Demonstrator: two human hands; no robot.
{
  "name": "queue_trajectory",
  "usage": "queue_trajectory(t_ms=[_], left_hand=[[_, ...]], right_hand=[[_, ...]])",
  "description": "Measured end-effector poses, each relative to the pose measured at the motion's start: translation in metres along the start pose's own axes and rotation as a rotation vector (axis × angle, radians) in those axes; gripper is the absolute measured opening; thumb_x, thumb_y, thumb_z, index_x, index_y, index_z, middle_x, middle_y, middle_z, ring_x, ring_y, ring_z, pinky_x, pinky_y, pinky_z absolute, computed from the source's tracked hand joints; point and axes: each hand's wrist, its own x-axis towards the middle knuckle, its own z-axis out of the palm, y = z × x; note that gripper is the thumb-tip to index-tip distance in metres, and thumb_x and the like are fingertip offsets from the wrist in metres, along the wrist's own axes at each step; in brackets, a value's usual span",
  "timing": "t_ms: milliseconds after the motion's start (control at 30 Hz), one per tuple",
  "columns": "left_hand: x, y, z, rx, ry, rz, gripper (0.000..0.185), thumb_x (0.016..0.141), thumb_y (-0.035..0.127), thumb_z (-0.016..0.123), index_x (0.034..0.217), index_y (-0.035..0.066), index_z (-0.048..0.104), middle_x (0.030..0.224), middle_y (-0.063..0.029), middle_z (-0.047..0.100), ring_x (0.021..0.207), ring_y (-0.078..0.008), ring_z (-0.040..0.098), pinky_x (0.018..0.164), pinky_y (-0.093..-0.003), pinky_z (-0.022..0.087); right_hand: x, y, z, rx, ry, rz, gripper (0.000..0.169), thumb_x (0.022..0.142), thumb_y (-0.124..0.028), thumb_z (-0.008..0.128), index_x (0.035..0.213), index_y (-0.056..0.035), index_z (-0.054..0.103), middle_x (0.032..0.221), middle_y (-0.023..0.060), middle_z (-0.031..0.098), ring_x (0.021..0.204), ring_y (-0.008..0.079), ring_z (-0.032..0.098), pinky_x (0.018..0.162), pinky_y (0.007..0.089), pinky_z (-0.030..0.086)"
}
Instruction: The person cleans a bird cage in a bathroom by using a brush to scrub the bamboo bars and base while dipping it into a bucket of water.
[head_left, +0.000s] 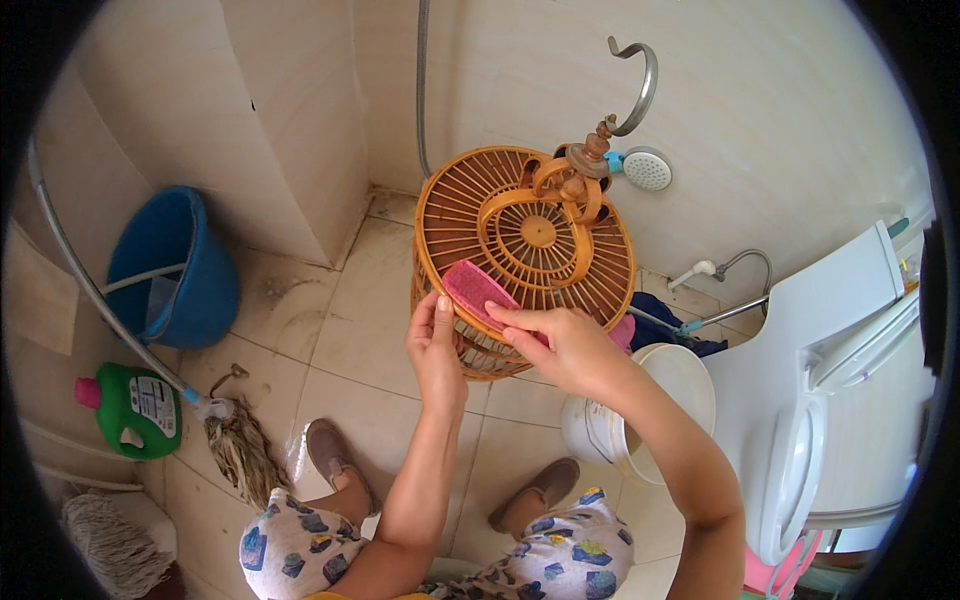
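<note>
A round bamboo birdcage (538, 232) stands on the tiled floor in front of me, with curved bamboo loops, a turned wooden finial and a metal hook on top. My left hand (439, 349) pinches the near-left part of its rim between thumb and fingers. In my right hand (559, 341) is a flat pink scrubbing pad or cloth (478, 292). The pad lies along the near rim and slats of the cage top. My right fingertips press its near end. The cage's lower side is mostly hidden under the top.
Left are a blue bucket (214, 277), a green detergent jug (157, 412) and a string mop (244, 450); another mop head (112, 544) lies below. Right are a white bucket (589, 427) and a toilet (795, 480). Behind the cage hangs a shower head (647, 169) near the wall.
</note>
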Motion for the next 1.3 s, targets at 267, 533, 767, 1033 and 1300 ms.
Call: queue_trajectory(t_ms=[267,533,767,1033,1300], left_hand=[[-0.003,0.001,0.006,-0.020,0.014,-0.006,0.031,0.098,0.027,0.060,0.119,0.003,0.063,0.087,0.0065,0.061,0.063,0.0007,0.042,0.053,-0.0181,0.032],[0.000,-0.004,-0.001,-0.009,0.023,-0.031,0.033,0.099,0.028,0.059,0.120,0.004,0.063,0.091,0.0060,0.062,0.066,-0.0004,0.045,0.055,-0.0192,0.035],[0.000,-0.002,0.001,0.051,0.043,-0.016,0.033,0.099,0.030,0.059,0.121,0.006,0.062,0.096,0.0042,0.064,0.077,-0.0019,0.052,0.061,-0.0199,0.039],[-0.024,-0.008,0.008,0.074,0.171,0.184,0.026,0.098,0.025,0.062,0.113,0.004,0.057,0.098,0.0015,0.059,0.071,-0.0051,0.051,0.062,-0.0218,0.040],[-0.042,-0.001,0.013,0.187,0.139,0.095,0.030,0.097,0.031,0.061,0.100,0.001,0.062,0.087,-0.0019,0.062,0.063,-0.0082,0.052,0.060,-0.0238,0.043]], right_hand=[[-0.004,-0.003,0.003,-0.212,0.035,-0.009,0.033,0.093,-0.023,0.060,0.125,-0.0265,0.065,0.066,0.0157,0.064,0.058,0.0340,0.063,0.058,0.0450,0.051],[-0.003,0.000,0.017,0.120,0.060,0.056,0.031,0.092,-0.021,0.062,0.123,-0.0212,0.067,0.069,0.0163,0.065,0.057,0.0317,0.063,0.056,0.0432,0.050],[-0.024,0.022,-0.005,-0.436,0.237,-0.008,0.035,0.093,-0.021,0.062,0.128,-0.0212,0.063,0.073,0.0127,0.065,0.064,0.0289,0.063,0.056,0.0381,0.049],[-0.202,0.115,0.004,0.033,0.451,0.304,0.035,0.092,-0.006,0.061,0.127,-0.0064,0.063,0.104,0.0168,0.070,0.077,0.0211,0.065,0.071,0.0309,0.051],[-0.278,0.212,0.041,-0.106,-0.147,0.673,0.033,0.091,-0.020,0.061,0.124,-0.0183,0.066,0.106,0.0150,0.070,0.091,0.0317,0.068,0.077,0.0394,0.053]])
